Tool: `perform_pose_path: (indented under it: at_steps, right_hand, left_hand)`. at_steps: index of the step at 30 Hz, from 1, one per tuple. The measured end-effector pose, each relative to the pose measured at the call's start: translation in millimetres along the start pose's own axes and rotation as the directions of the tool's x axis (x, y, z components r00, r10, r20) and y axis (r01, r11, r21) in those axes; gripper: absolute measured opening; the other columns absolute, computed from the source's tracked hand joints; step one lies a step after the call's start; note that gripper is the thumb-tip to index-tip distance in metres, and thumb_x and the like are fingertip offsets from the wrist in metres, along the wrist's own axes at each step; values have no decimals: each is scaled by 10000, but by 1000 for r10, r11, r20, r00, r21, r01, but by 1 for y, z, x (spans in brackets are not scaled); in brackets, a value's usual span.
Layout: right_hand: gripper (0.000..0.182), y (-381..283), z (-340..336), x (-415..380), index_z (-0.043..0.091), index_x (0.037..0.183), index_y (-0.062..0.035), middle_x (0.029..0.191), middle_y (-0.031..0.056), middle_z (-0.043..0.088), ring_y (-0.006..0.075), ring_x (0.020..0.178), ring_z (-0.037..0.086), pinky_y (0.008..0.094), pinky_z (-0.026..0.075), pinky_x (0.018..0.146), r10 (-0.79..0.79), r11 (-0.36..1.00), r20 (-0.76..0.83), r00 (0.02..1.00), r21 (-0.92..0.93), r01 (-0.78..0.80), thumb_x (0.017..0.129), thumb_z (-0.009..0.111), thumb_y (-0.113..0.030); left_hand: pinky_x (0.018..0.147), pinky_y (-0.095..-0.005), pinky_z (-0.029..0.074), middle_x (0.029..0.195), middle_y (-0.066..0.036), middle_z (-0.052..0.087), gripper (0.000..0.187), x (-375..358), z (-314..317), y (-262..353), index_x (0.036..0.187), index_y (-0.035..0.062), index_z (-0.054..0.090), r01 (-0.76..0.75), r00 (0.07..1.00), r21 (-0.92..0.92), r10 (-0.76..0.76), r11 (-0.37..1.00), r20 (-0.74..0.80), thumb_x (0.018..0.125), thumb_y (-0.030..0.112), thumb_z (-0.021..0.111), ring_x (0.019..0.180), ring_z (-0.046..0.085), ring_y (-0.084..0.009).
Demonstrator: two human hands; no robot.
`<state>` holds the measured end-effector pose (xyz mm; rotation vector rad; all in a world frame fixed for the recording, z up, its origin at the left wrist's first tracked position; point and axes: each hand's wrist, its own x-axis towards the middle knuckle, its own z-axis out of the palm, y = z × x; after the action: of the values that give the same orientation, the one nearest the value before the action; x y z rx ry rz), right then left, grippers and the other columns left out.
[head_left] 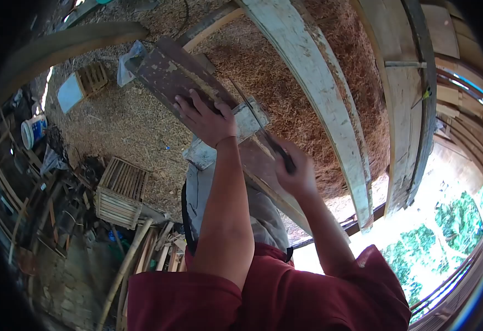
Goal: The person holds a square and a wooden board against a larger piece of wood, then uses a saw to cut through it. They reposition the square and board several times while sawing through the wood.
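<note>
A long brown board (172,74) with worn paint lies slantwise over a whitish, paint-flaked support (200,155). My left hand (211,118) presses down on the board with its fingers spread. In my right hand (296,170), the fingers are wrapped round the dark handle of a long, thin-bladed tool, seemingly a hand saw (262,119) seen edge-on. Its blade runs up and left along the board's right side, just right of my left hand. Whether its teeth touch the board I cannot make out.
Shavings (136,121) cover the ground. A long whitish curved beam (313,77) stands to the right, with a plank wall (401,110) beyond it. Slatted wooden crates (121,193), a white-blue bucket (34,132) and piled scrap wood lie at the left.
</note>
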<state>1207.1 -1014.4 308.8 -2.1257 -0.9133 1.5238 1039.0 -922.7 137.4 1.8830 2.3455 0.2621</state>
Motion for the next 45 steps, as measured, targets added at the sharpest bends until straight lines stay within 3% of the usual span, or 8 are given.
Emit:
perform_pose_path:
  at_steps: [3, 4, 7, 11, 28, 34, 38, 45]
  right_hand:
    - [472, 18, -3, -12, 670, 1402, -32, 1251, 175, 763, 195, 1032, 747, 321, 574, 880, -213, 977, -129, 969, -43, 209, 939, 594, 22]
    - [453, 18, -10, -39, 686, 1380, -55, 1213, 217, 770, 318, 1130, 772, 380, 587, 964, -110, 989, -129, 985, 82, 121, 930, 642, -50]
    - [454, 6, -31, -75, 693, 1375, -58, 1199, 226, 774, 323, 1130, 772, 377, 588, 964, 160, 976, -30, 987, 155, -154, 925, 633, -37]
    - [469, 18, 11, -1, 695, 1386, -77, 1154, 196, 787, 280, 1041, 800, 372, 609, 899, -118, 990, -145, 982, 66, 128, 918, 659, -79]
    - [508, -3, -29, -77, 692, 1399, -106, 1225, 194, 774, 329, 1126, 767, 412, 596, 963, 187, 974, -36, 982, 138, -181, 893, 712, -152]
    - [479, 16, -2, -21, 701, 1380, -105, 1209, 187, 779, 352, 1068, 779, 427, 624, 908, -120, 991, -187, 975, 31, 128, 902, 690, -120]
    - [474, 2, -29, -82, 696, 1375, -89, 1275, 190, 753, 381, 1174, 733, 425, 593, 1005, 189, 967, -24, 982, 177, -182, 904, 711, -145]
    - [472, 8, -4, -25, 690, 1384, -77, 1259, 179, 767, 286, 1097, 768, 383, 604, 936, -37, 996, -135, 990, 72, 47, 913, 666, -82]
  left_hand:
    - [1274, -604, 342, 1714, -257, 261, 677, 0, -1, 1, 1607, 103, 420, 23, 999, 26, -24, 999, 46, 979, 333, 528, 1585, 272, -475]
    - [1274, -605, 344, 1716, -256, 253, 687, -4, -5, -1, 1614, 104, 408, 33, 997, 35, -36, 999, 76, 977, 332, 529, 1588, 266, -475]
    - [1267, -613, 355, 1716, -265, 246, 711, -2, -4, 1, 1627, 99, 390, 53, 992, 40, -57, 998, 109, 971, 335, 529, 1591, 253, -486]
    - [1251, -620, 366, 1707, -289, 262, 728, 0, -2, 2, 1631, 76, 387, 32, 994, 31, -35, 999, 103, 969, 350, 517, 1586, 255, -509]
    - [1210, -641, 432, 1721, -286, 223, 712, -2, 6, -5, 1636, 85, 362, -6, 997, 65, 0, 998, 83, 1010, 417, 432, 1578, 278, -514]
    - [1264, -624, 334, 1716, -318, 216, 704, 0, -2, 0, 1627, 52, 369, 37, 992, 2, -37, 999, 124, 1006, 369, 465, 1592, 234, -518]
    - [1265, -620, 335, 1717, -309, 220, 707, -1, -1, -1, 1631, 54, 364, 29, 993, 9, -29, 1000, 117, 999, 349, 479, 1594, 230, -516]
    - [1238, -643, 383, 1724, -272, 230, 706, -2, 3, -3, 1638, 91, 368, 17, 996, 17, -18, 1000, 82, 997, 375, 461, 1587, 255, -511]
